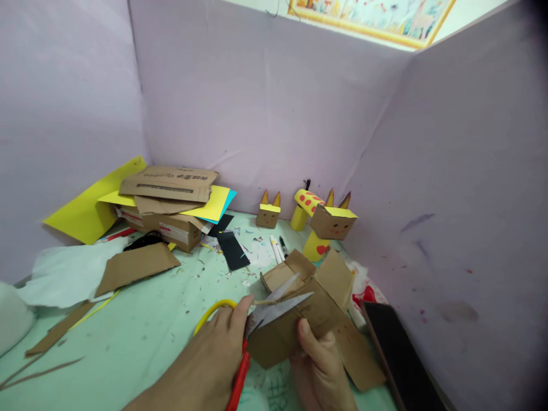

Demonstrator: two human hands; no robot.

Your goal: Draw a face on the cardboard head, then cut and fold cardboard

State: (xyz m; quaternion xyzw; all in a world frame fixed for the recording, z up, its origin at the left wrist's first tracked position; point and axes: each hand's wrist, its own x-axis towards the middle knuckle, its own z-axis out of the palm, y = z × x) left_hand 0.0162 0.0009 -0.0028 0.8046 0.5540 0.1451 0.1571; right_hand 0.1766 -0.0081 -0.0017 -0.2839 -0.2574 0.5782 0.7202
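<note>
My left hand (pixel 216 348) is closed round a pair of scissors (pixel 274 308) with one yellow and one red handle. The blades are apart and point right, with the lower blade in front of a brown cardboard piece (pixel 274 339). My right hand (pixel 321 365) grips this cardboard at its near edge, thumb on the near face. More folded cardboard (pixel 336 279) stands right behind the blades; I cannot tell whether it belongs to the held piece. A flat cardboard scrap (pixel 359 357) lies to the right of my right hand.
A giraffe-like paper figure (pixel 329 222) and a small cardboard cat head (pixel 268 217) stand at the back. Markers (pixel 277 249) and black paper (pixel 233 251) lie mid-table. Stacked cardboard (pixel 171 185) is at left, a dark phone-like slab (pixel 402 354) at right. Partition walls (pixel 265 103) surround the table.
</note>
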